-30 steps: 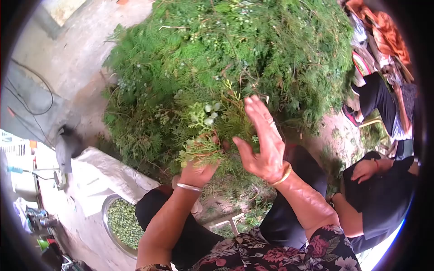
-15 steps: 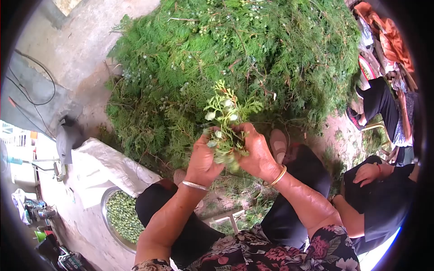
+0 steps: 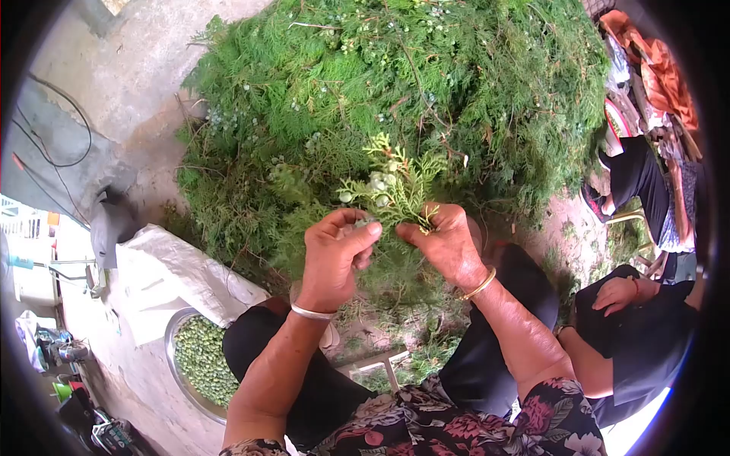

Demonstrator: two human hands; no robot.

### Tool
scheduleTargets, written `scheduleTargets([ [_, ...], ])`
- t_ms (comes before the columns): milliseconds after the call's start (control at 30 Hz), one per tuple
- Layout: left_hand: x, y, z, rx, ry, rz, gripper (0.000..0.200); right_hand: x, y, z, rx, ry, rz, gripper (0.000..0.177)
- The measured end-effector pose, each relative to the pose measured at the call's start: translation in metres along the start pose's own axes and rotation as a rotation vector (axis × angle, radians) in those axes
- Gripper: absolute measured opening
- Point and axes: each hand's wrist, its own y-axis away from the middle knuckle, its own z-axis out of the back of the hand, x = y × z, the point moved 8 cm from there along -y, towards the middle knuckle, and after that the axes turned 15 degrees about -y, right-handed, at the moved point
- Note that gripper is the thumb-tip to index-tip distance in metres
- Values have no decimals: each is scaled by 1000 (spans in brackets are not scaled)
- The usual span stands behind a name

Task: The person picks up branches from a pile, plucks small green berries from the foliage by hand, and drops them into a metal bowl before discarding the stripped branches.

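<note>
A leafy cypress sprig (image 3: 407,182) with pale green cones (image 3: 380,181) stands up from my right hand (image 3: 450,247), whose fingers pinch its stem. Just left of it is my left hand (image 3: 334,254), thumb pressed against the curled fingers. A bit of pale green shows at those fingertips, probably a picked cone, though most of it is hidden. Behind both hands rises a big heap of cut cypress branches (image 3: 327,99). At lower left, a round metal basin (image 3: 172,357) holds many loose green cones (image 3: 201,361).
A white sack (image 3: 179,262) lies beside the basin. Black cables (image 3: 57,163) run over the concrete at left. At right sits another person, one hand (image 3: 616,295) resting on dark clothing; a further person's leg (image 3: 639,178) shows beyond. A small stool frame (image 3: 388,368) is below me.
My hands have drawn apart. The left has come off the sprig and moved slightly left and down, while the sprig stays in the right hand, now leaning a little rightward.
</note>
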Motion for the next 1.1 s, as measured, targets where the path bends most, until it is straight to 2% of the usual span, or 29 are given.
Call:
scheduleTargets([
  [100,-2,1,4,-2,-60,41,13,3,1,1,-43,2,-9,9],
  [167,-1,0,6,9,-109,50,12,5,1,5,-98,19,61,8],
  [300,-16,-1,19,-124,-246,-59,11,-3,3,4,-123,-47,-11,13],
  [367,-20,1,19,-151,-323,-87,12,-1,4,5,-117,181,103,21],
  [433,-25,1,26,-263,-373,-170,14,3,4,3,-118,178,139,23],
  [467,-29,0,32,-260,-376,-171,14,6,4,3,-119,174,170,26],
  [533,-40,0,59,-306,-177,-192,16,6,3,12,-159,182,165,31],
  [567,-43,-1,62,-302,-180,-196,16,6,2,18,-193,193,159,36],
  [600,-39,-4,59,-205,17,-144,22,7,4,18,-163,253,162,24],
  [633,-35,-6,55,-108,215,-91,29,7,4,15,-159,252,166,24],
  [667,-27,-7,42,-9,234,-27,42,10,5,10,-130,176,219,18],
  [700,-26,-7,37,-14,237,-28,42,11,7,7,-101,98,268,16],
  [733,-25,-5,25,66,277,12,43,3,7,6,-57,122,259,28],
  [767,-22,-4,13,146,316,53,44,1,8,4,-55,120,255,28],
  [833,-27,-7,8,113,228,0,41,3,7,-4,-9,21,267,30],
  [867,-29,-6,7,24,31,-9,40,4,8,-5,-8,19,266,30],
  [900,-33,-5,9,-65,-166,-19,39,5,8,-8,29,38,255,19],
  [933,-23,-9,10,-6,-164,-47,36,6,9,-13,67,60,245,11],
  [1100,-3,-5,0,12,-133,-4,39,10,7,-17,107,-23,155,9],
])
